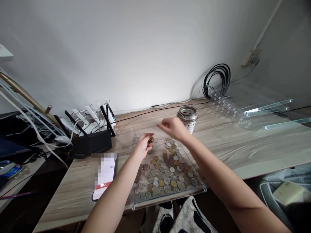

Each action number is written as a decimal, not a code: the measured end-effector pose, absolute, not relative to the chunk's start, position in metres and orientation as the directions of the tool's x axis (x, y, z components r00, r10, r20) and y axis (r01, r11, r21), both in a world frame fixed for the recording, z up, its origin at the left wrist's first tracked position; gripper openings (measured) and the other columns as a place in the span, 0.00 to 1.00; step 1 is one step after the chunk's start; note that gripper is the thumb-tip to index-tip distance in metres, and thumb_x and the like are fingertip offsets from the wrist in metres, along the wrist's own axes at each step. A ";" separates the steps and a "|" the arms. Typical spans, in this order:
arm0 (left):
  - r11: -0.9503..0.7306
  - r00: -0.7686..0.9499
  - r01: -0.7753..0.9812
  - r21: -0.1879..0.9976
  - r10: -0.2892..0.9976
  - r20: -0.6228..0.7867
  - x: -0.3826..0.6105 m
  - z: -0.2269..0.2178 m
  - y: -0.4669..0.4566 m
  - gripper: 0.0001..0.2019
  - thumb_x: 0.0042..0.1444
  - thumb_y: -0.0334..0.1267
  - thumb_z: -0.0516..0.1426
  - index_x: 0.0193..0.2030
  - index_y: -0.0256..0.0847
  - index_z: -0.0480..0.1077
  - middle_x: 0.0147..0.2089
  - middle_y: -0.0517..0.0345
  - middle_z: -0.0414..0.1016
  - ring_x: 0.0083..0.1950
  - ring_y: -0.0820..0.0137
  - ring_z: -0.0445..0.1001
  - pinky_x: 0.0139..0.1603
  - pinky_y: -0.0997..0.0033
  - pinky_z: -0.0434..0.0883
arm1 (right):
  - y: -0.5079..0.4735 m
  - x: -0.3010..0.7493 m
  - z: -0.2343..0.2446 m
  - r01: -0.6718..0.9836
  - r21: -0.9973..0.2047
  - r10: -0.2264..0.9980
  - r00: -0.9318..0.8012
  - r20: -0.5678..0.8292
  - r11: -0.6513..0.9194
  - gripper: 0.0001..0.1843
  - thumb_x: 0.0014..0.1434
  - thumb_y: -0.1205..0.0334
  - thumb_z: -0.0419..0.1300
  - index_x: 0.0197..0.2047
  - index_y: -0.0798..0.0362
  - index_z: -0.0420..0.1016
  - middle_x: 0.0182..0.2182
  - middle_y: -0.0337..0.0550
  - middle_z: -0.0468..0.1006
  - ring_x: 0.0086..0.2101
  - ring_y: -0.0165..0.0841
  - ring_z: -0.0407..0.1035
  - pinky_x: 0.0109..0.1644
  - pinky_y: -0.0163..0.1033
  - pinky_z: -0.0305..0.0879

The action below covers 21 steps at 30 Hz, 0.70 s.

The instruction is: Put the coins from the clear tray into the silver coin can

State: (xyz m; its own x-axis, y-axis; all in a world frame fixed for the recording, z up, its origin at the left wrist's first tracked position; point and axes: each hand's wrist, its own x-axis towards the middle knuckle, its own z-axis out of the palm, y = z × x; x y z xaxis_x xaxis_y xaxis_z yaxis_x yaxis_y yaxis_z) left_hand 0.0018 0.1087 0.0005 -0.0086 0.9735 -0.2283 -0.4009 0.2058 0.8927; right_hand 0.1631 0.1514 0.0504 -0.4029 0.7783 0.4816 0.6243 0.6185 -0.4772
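My left hand (143,144) is closed around a small stack of coins (151,140), held above the far left part of a clear acrylic tray (170,197). Silver, gold and brownish coins (167,180) lie spread over the tray's bottom, most of them in its near and right parts. Over the tray's far side hangs my right hand (173,127), fingers curled and pinched together, slightly blurred; whatever they hold does not show. Just beyond it stands a metal-topped coin can (188,114) with a slot in its lid, its lower left side covered by my right hand.
A phone (105,176) lies left of the tray, partly behind my left forearm. Black and white routers (93,142) with raised antennas stand at the left. Clear acrylic shelves (243,111) and a coiled black cable (217,81) occupy the right. A thin cable runs along the wall.
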 end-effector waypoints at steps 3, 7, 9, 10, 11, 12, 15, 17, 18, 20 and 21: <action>0.132 -0.092 -0.387 0.913 0.979 -0.180 0.003 -0.001 0.109 0.08 0.48 0.31 0.52 0.37 0.38 0.64 0.18 0.66 0.59 0.14 0.82 0.56 0.12 0.84 0.44 | 0.145 0.136 0.031 0.538 -0.559 0.758 -0.580 0.298 0.631 0.16 0.50 0.51 0.54 0.21 0.54 0.70 0.18 0.39 0.71 0.19 0.26 0.60 0.22 0.33 0.51; 0.183 -0.024 -0.427 0.885 0.977 -0.214 0.003 -0.001 0.109 0.05 0.47 0.29 0.51 0.32 0.34 0.65 0.20 0.61 0.62 0.16 0.81 0.59 0.12 0.84 0.45 | 0.149 0.132 0.024 0.491 -0.627 0.763 -0.581 0.282 0.605 0.09 0.47 0.58 0.57 0.22 0.54 0.71 0.18 0.37 0.72 0.21 0.25 0.61 0.24 0.31 0.54; 0.233 0.025 -0.449 0.862 0.968 -0.248 0.002 0.000 0.109 0.03 0.47 0.28 0.51 0.28 0.33 0.65 0.20 0.58 0.63 0.16 0.81 0.59 0.11 0.84 0.45 | 0.151 0.138 0.031 0.478 -0.644 0.774 -0.553 0.307 0.597 0.07 0.47 0.61 0.57 0.24 0.54 0.74 0.20 0.38 0.73 0.22 0.26 0.63 0.26 0.31 0.56; 0.253 0.042 -0.458 0.852 0.964 -0.263 0.002 0.001 0.109 0.03 0.47 0.27 0.51 0.27 0.32 0.65 0.20 0.58 0.63 0.16 0.82 0.59 0.11 0.84 0.44 | 0.151 0.143 0.036 0.478 -0.643 0.782 -0.521 0.342 0.599 0.07 0.48 0.62 0.56 0.26 0.54 0.75 0.21 0.38 0.74 0.23 0.26 0.64 0.27 0.31 0.57; 0.268 0.052 -0.464 0.844 0.960 -0.276 0.001 0.001 0.109 0.03 0.46 0.27 0.51 0.27 0.31 0.66 0.20 0.58 0.63 0.16 0.82 0.58 0.11 0.84 0.44 | 0.152 0.149 0.042 0.486 -0.632 0.791 -0.470 0.393 0.603 0.08 0.49 0.62 0.56 0.28 0.54 0.76 0.23 0.39 0.75 0.25 0.27 0.65 0.28 0.31 0.57; 0.279 0.053 -0.469 0.838 0.956 -0.288 0.001 0.002 0.109 0.04 0.46 0.26 0.51 0.27 0.31 0.66 0.20 0.58 0.63 0.16 0.82 0.58 0.11 0.84 0.44 | 0.153 0.157 0.048 0.511 -0.612 0.797 -0.395 0.456 0.603 0.09 0.50 0.62 0.55 0.30 0.53 0.76 0.26 0.40 0.76 0.26 0.28 0.66 0.30 0.31 0.58; 0.320 0.050 -0.476 0.819 0.940 -0.338 0.001 0.005 0.108 0.04 0.46 0.25 0.50 0.26 0.31 0.66 0.20 0.56 0.64 0.16 0.82 0.59 0.11 0.84 0.45 | 0.162 0.188 0.063 0.701 -0.522 0.781 -0.078 0.620 0.485 0.11 0.52 0.60 0.53 0.34 0.50 0.76 0.32 0.41 0.76 0.32 0.32 0.66 0.35 0.34 0.59; 0.358 0.075 -0.472 0.806 0.927 -0.368 0.001 0.006 0.108 0.06 0.47 0.25 0.49 0.27 0.31 0.66 0.22 0.53 0.67 0.17 0.81 0.60 0.11 0.84 0.46 | 0.172 0.212 0.068 0.817 -0.477 0.744 0.093 0.662 0.323 0.11 0.51 0.59 0.54 0.34 0.50 0.76 0.32 0.43 0.75 0.36 0.35 0.65 0.37 0.37 0.59; 0.375 0.092 -0.465 0.802 0.921 -0.378 0.002 0.007 0.107 0.06 0.47 0.24 0.48 0.28 0.30 0.66 0.23 0.52 0.67 0.18 0.81 0.60 0.12 0.84 0.47 | 0.178 0.222 0.069 0.849 -0.462 0.734 0.140 0.664 0.256 0.11 0.50 0.59 0.54 0.34 0.50 0.76 0.32 0.44 0.75 0.38 0.37 0.63 0.38 0.38 0.59; 0.390 0.117 -0.439 0.809 0.918 -0.379 0.003 0.008 0.106 0.08 0.47 0.23 0.47 0.30 0.29 0.66 0.25 0.51 0.68 0.18 0.81 0.61 0.12 0.84 0.48 | 0.189 0.239 0.067 0.879 -0.440 0.747 0.168 0.644 0.182 0.11 0.49 0.60 0.54 0.31 0.51 0.77 0.33 0.45 0.75 0.40 0.39 0.61 0.38 0.39 0.59; 0.386 0.121 -0.423 0.820 0.921 -0.371 0.003 0.008 0.106 0.09 0.46 0.22 0.47 0.31 0.29 0.66 0.25 0.51 0.69 0.19 0.80 0.62 0.12 0.84 0.48 | 0.194 0.245 0.066 0.885 -0.433 0.761 0.161 0.628 0.171 0.10 0.48 0.60 0.55 0.30 0.51 0.77 0.33 0.45 0.75 0.40 0.40 0.61 0.38 0.40 0.59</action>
State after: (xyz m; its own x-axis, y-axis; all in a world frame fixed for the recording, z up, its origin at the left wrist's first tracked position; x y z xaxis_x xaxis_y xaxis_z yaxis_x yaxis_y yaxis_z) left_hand 0.0029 0.1055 0.0076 0.1211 0.9209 -0.3705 -0.4232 0.3855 0.8199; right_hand 0.2446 0.1942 0.0657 0.1606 0.7611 0.6284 0.8850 0.1709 -0.4331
